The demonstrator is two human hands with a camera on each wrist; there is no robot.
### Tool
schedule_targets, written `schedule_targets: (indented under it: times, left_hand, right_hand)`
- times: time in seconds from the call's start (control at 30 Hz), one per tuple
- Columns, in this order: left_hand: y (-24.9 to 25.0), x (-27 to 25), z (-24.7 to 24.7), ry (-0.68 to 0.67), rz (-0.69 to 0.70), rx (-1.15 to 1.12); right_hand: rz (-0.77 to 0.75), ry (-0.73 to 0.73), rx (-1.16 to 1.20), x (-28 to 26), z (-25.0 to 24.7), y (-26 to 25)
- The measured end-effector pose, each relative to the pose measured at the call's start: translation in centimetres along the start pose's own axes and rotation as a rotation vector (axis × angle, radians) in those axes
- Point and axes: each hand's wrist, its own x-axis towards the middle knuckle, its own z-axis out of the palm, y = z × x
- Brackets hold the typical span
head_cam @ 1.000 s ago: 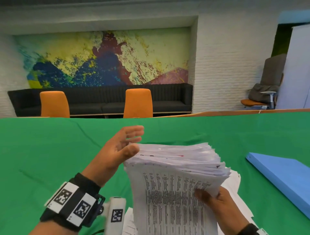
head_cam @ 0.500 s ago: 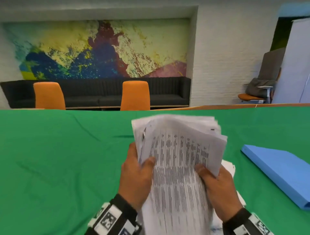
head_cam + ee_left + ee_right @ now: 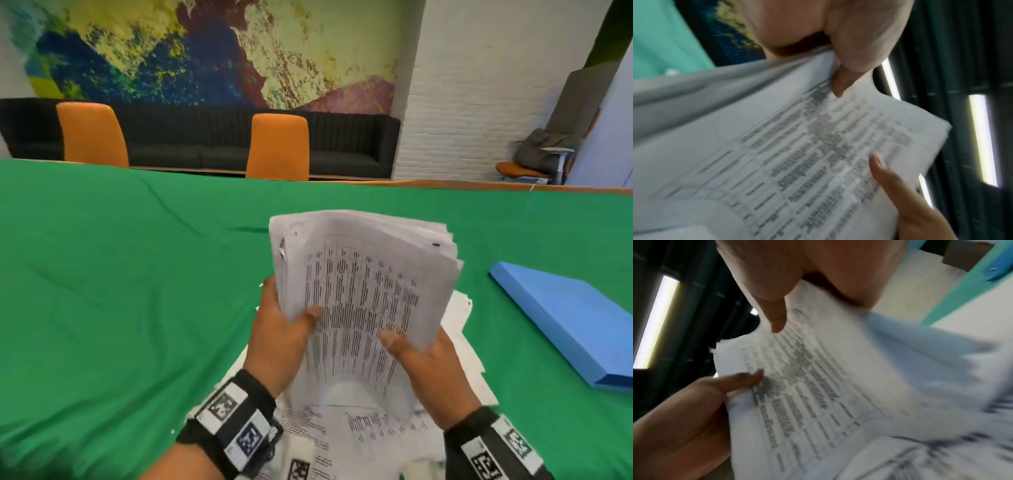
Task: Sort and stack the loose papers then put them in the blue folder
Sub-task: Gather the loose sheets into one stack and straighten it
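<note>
A thick stack of printed papers (image 3: 363, 294) stands upright on its lower edge, held between both hands above the green table (image 3: 120, 291). My left hand (image 3: 284, 329) grips the stack's left side, thumb on the front sheet. My right hand (image 3: 421, 356) grips the right side the same way. In the left wrist view the left thumb presses the papers (image 3: 797, 154); in the right wrist view the right thumb lies on the papers (image 3: 818, 394). More loose sheets (image 3: 459, 346) lie flat beneath the stack. The closed blue folder (image 3: 575, 318) lies to the right.
Two orange chairs (image 3: 277, 147) and a black sofa (image 3: 212, 137) stand beyond the table's far edge. A grey office chair (image 3: 548, 150) is at the back right. The green cloth stretches wide to the left.
My left hand went from open beside the stack to gripping its left side. The stack was tipped from leaning flat to upright, and the view has dipped slightly.
</note>
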Motion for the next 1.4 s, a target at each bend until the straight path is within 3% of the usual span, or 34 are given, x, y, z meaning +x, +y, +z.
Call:
schedule_targets:
  times: [0.13,0.27,0.43,0.53,0.63,0.93,1.07,1.2,1.3,1.4]
  left_hand:
    - [0.3,1.8,-0.9,-0.191,-0.145,-0.009]
    - [0.6,3.4,-2.4,-0.26,-0.258,0.215]
    - [-2.7,4.1,-3.8,-0.342,-0.53,0.38]
    - [-4.2,4.8,-2.5,-0.358,-0.578,0.41]
    - [-5.0,5.8,-0.9,-0.338,-0.611,0.409]
    - [-7.2,8.4,2.5,-0.224,-0.624,0.488]
    - [-7.7,8.2,2.8,-0.168,-0.615,0.373]
    - [-7.1,7.7,3.3,-0.27,-0.604,0.34]
    - [-5.7,7.6,2.3,-0.276,-0.56,0.393]
    - [-2.4,8.7,-2.1,-0.145,-0.39,0.526]
  right_hand:
    - [0.075,0.074,-0.041,1.4,-2.6,0.2]
    - [0.047,0.323,0.116,3.3,-8.9,-0.4]
    - [0.337,0.443,0.236,0.9,-17.0,3.6]
    - [0.511,0.377,0.24,-1.3,-18.0,6.8]
    - [0.588,0.309,0.19,-2.4,-17.7,8.2]
    - [0.559,0.352,-0.025,-2.4,-16.8,7.4]
    - [0.503,0.352,-0.092,-2.4,-16.5,6.4]
    - [0.528,0.358,-0.094,-2.2,-16.4,6.9]
    - [0.505,0.351,-0.12,-2.6,-16.4,7.3]
    - [0.486,0.348,-0.108,-3.0,-16.5,7.6]
